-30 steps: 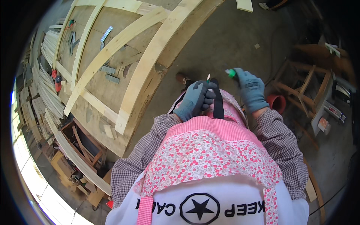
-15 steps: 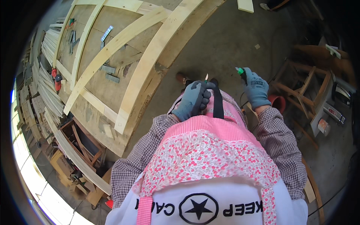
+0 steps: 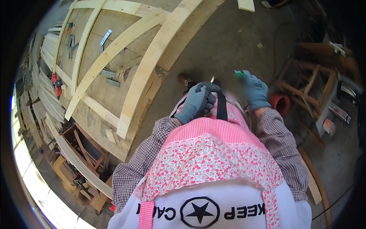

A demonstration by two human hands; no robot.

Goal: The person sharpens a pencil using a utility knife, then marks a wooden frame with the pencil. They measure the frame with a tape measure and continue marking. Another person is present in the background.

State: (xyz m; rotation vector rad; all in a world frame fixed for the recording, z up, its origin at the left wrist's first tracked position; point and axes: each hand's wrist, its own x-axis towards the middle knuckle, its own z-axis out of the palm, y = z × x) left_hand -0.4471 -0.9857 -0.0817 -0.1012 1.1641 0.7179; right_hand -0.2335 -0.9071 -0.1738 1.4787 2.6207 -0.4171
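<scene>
My left hand, in a blue-grey glove, is closed in front of my waist around a small pale pointed stick whose tip pokes up above the fingers. It also rests against a black strap lying over my pink apron. My right hand, gloved the same, is raised to the right and blurred. It grips a small green-tipped object that sticks out to the left. The two hands are apart.
A large frame of pale wooden beams lies on a panel to the left, with metal brackets on it. Stacked slats line the far left. A wooden trestle and a red-brown pot stand at right on concrete floor.
My right hand with the green-tipped object shifted slightly right, then drifted back a little and is now blurred. My left hand has stayed at my waist.
</scene>
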